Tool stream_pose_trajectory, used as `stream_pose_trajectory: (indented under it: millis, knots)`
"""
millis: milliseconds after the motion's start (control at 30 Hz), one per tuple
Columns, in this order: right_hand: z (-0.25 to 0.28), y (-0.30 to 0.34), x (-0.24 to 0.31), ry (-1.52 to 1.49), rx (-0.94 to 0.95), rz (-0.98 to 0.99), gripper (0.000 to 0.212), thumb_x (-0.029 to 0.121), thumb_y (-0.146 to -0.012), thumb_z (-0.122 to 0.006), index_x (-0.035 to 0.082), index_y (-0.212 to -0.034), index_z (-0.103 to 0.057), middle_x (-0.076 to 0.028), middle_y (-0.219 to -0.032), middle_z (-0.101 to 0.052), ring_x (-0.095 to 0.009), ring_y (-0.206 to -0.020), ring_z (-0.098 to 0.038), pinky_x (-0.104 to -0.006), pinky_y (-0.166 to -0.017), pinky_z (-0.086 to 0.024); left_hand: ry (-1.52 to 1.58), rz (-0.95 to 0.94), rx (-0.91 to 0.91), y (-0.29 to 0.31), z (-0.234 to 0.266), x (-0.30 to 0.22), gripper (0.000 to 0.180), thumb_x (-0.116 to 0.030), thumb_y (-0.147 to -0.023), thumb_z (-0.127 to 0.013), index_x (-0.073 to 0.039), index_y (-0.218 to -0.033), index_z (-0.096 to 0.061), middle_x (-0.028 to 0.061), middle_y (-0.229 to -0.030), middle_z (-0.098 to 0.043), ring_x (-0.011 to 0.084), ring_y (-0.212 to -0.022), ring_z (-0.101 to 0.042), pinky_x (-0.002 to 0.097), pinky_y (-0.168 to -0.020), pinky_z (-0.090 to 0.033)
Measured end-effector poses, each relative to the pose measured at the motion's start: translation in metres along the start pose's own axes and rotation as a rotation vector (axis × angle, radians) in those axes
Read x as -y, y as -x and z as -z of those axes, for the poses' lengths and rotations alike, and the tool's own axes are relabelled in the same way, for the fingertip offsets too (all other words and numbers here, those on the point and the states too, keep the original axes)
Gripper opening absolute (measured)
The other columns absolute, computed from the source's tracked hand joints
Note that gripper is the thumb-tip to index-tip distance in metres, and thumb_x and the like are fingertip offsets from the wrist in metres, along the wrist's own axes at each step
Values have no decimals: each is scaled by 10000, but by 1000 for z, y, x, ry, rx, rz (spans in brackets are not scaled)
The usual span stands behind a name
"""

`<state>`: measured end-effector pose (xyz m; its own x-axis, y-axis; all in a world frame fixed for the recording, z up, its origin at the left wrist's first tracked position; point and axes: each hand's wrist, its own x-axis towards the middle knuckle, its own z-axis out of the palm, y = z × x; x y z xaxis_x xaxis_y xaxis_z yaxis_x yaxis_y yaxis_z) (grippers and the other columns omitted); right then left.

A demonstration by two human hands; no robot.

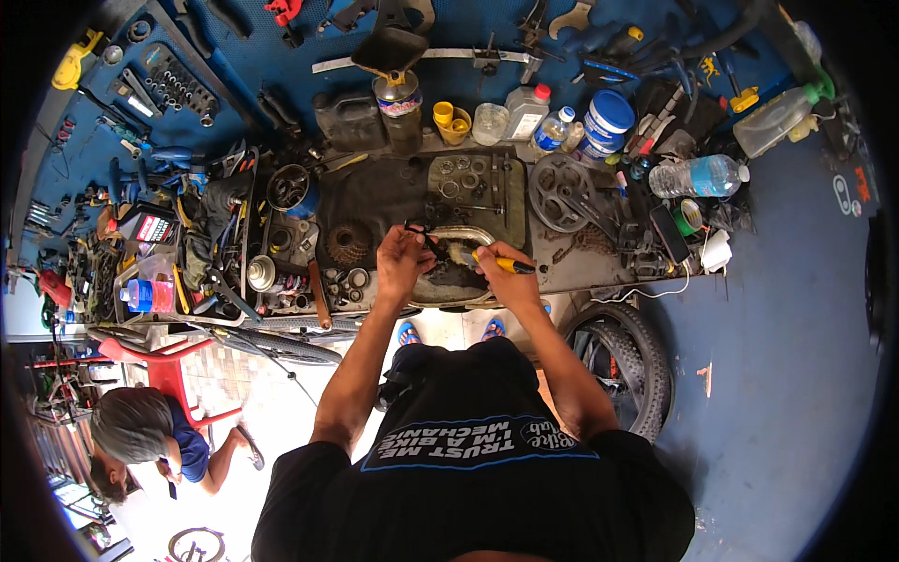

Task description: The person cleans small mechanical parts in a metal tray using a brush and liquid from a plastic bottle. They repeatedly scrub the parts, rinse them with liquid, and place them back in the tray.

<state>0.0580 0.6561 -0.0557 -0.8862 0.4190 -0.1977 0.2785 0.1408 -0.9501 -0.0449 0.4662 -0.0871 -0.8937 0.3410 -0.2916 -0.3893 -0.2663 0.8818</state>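
My left hand grips a small dark bike part, mostly covered by the fingers; its exact kind is unclear. In my right hand is a brush with a yellow and black handle, and its pale bristles point toward the dark part. Whether they touch cannot be made out. Both hands are over a metal-rimmed tray with a dark, wet-looking inside. Left of it lies a dark cassette of toothed sprockets.
Several loose rings lie on a mat behind the tray. A chainring with crank and a chain are to the right, below bottles and a blue-lidded tub. Tyres lean under the bench; another person sits at lower left.
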Motion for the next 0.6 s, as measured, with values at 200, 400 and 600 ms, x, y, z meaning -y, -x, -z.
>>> stream_pose_trajectory:
  millis: [200, 400, 600]
  knots:
    - [-5, 13, 7, -4, 63, 96, 288, 322, -1029, -720, 35, -1013, -720, -36, -795, -715, -75, -695, -610, -268, -648, -500, -122, -94, 2, 0, 0, 8, 103, -160, -1070, -681, -126, -1159, -641, 36, -1046, -781, 102, -816, -704, 301, -744, -619]
    - [9, 28, -5, 119, 70, 133, 192, 234, -979, -756, 46, -1014, -743, -119, -836, -740, -150, -777, -688, -320, -756, -535, -463, -380, 14, -2, 6, -23, 74, -120, -1036, -724, -83, -1099, -720, 46, -1024, -776, 99, -830, -696, 284, -743, -567]
    - [16, 38, 15, 276, 17, 220, 187, 228, -962, -760, 47, -1001, -740, -153, -854, -754, -281, -797, -749, -372, -739, -557, -1040, -1172, 18, 57, -64, -109, 137, -22, -936, -744, -8, -1071, -731, 154, -1015, -744, 329, -848, -701, 413, -774, -560]
